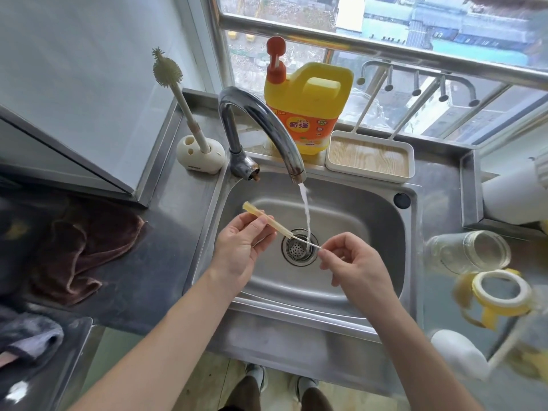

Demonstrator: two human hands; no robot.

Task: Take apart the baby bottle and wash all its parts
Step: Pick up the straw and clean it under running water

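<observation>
Over the steel sink point(370, 221), my left hand point(240, 247) pinches a yellowish bottle straw point(267, 219) near its upper end. My right hand point(353, 262) pinches a thin white brush or rod point(308, 244) that enters the straw's lower end. Water runs from the tap point(258, 120) onto that thin rod above the drain point(299, 247). The clear bottle body point(468, 250) lies on its side on the right counter. In front of it sits the yellow collar with handles point(501, 295), and a white cap point(456, 351) nearer to me.
A yellow detergent jug point(308, 105) stands behind the tap, beside a white drying tray point(370, 160). A bottle brush in a white holder point(198, 152) is at the back left. A brown cloth point(86, 247) lies on the left counter.
</observation>
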